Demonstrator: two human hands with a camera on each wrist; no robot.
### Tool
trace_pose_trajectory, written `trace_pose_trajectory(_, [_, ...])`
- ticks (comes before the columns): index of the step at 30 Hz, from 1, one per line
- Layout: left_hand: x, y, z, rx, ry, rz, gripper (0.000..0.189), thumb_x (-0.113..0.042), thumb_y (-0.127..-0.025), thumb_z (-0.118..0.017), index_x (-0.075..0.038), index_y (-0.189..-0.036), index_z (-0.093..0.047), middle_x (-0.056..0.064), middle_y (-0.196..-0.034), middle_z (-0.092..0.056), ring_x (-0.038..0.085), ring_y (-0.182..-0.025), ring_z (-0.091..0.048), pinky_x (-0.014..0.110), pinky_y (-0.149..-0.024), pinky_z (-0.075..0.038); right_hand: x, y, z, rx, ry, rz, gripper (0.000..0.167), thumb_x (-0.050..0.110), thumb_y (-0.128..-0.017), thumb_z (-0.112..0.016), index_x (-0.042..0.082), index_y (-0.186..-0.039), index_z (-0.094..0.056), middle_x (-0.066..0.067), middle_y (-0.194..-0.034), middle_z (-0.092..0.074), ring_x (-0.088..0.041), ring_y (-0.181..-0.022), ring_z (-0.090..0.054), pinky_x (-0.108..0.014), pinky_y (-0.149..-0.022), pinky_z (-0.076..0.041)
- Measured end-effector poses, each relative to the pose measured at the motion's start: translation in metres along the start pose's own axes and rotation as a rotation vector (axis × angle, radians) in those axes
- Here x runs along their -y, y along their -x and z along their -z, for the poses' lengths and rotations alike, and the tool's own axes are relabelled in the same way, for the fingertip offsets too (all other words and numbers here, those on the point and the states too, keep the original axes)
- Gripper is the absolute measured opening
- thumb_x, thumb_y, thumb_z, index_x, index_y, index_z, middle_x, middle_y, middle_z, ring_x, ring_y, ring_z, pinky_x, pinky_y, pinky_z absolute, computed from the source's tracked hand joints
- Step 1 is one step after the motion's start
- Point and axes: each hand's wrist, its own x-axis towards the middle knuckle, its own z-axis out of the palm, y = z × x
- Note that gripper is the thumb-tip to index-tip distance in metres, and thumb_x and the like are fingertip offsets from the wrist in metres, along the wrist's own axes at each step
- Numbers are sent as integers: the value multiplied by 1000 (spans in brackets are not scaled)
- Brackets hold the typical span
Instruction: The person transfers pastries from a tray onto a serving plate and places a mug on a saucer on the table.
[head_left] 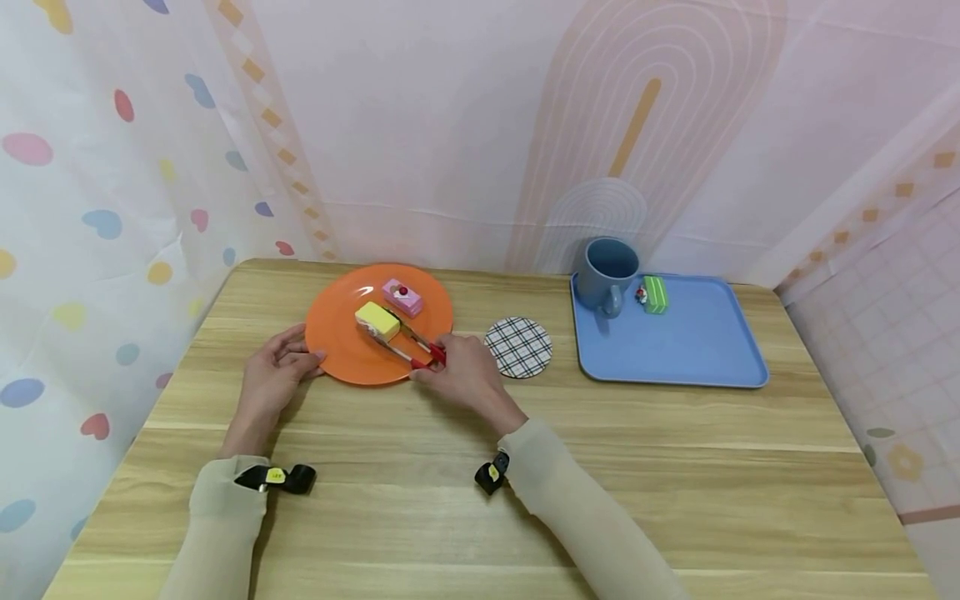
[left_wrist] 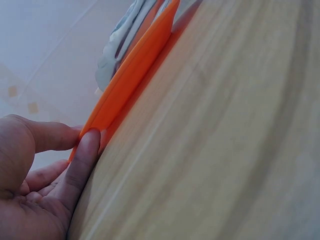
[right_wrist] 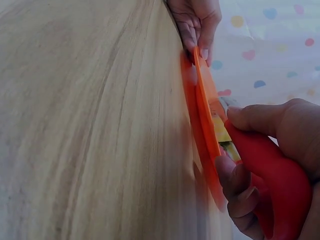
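Observation:
My left hand (head_left: 272, 377) pinches the left rim of an orange plate (head_left: 333, 354), thumb on top and fingers beneath, as the left wrist view shows. In my right hand (head_left: 468, 371) are metal tongs with red handles (right_wrist: 272, 175). The tongs' tips lie on either side of a yellow toy cake slice (head_left: 377, 320) on the plate; whether they press it firmly I cannot tell. Just behind it on the plate sits a pink toy cake slice (head_left: 403, 297) with a red berry on top.
Right of the plate lies a round plaid coaster (head_left: 519, 347). Farther right is a blue tray (head_left: 675, 354), bearing a blue-grey mug (head_left: 596, 279) at its back left corner and a green toy cake slice (head_left: 656, 295) beside it. A patterned curtain (head_left: 420, 125) hangs behind the wooden table (head_left: 405, 500).

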Motion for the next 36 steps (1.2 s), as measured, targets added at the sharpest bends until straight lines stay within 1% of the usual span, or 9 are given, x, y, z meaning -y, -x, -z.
trace_pose_trajectory(4, [0,1,0,0,-6,-10,74,-8,-96,-72,-6,-160,-33,-6,-104,-64,-1,-83,-69,16,-75,-63,1,0,0,5,10,-6,50,53,-87,-79,13,-113,-68,2,-73,-52,-13,-66,-48,-21,-49,-30])
trace_pose_trajectory(7, [-1,2,-1,-1,-11,-15,75,-8,-96,-72,-6,-160,-34,-6,-104,-64,-1,-82,-69,16,-74,-63,1,2,0,5,-4,-6,52,53,-86,-80,11,-115,-69,2,-72,-52,-13,-65,-48,-21,-49,-29])
trace_pose_trajectory(15, [-1,2,-1,-2,-9,-26,75,-8,-95,-73,-6,-159,-35,-7,-102,-65,-1,-81,-69,16,-74,-64,0,6,5,-28,-33,23,50,52,-84,-82,12,-111,-68,3,-71,-59,-12,-60,-50,-20,-46,-33])
trace_pose_trajectory(24, [-2,4,-1,3,1,-23,74,-8,-96,-72,-5,-159,-35,-6,-102,-64,-1,-82,-69,16,-74,-64,2,13,12,-53,-28,72,48,52,-85,-81,11,-106,-68,4,-69,-59,-12,-60,-51,-19,-45,-34])
trace_pose_trajectory(31, [-2,3,0,5,3,-22,74,-7,-96,-72,-6,-159,-34,-6,-102,-64,0,-82,-69,16,-74,-64,-1,13,14,-31,-31,84,48,49,-85,-82,11,-110,-69,5,-70,-58,-12,-60,-50,-19,-46,-33])
trace_pose_trajectory(36, [-2,2,-1,4,1,-29,74,-8,-95,-73,-6,-159,-35,-5,-102,-64,0,-82,-70,16,-74,-64,-6,11,14,-38,-50,79,48,48,-84,-83,11,-112,-69,3,-68,-55,-12,-59,-48,-20,-46,-31])
